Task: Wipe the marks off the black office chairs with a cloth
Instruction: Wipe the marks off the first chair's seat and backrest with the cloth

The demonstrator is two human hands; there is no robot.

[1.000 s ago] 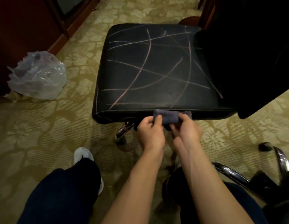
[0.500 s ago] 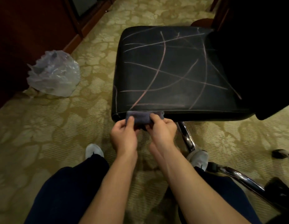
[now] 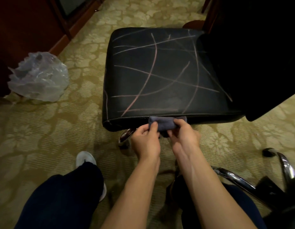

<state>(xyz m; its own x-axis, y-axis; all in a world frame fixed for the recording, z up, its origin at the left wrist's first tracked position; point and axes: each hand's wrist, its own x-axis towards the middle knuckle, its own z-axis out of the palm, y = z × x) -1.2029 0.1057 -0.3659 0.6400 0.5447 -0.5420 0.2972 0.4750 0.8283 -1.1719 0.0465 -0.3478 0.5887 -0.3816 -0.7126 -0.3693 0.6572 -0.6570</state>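
Observation:
A black office chair seat [image 3: 168, 60] fills the upper middle of the head view, crossed by several pinkish chalk-like lines. Its dark backrest [image 3: 252, 52] rises at the right. A small folded grey-blue cloth [image 3: 165, 123] is held just in front of the seat's near edge. My left hand [image 3: 146, 142] pinches the cloth's left end with thumb and fingers. My right hand [image 3: 184, 138] grips its right end. The cloth sits against the seat's front rim, below the marked top.
A crumpled clear plastic bag [image 3: 38, 76] lies on the patterned carpet at the left. Dark wooden furniture [image 3: 28, 22] lines the upper left. A second chair's chrome legs [image 3: 239, 179] and caster [image 3: 268, 152] spread at the lower right. My knees and a white shoe [image 3: 85, 160] are below.
The view has swung back and forth sideways, so the chair and bag shift in frame. Both hands keep hold of the cloth at the seat's front edge throughout.

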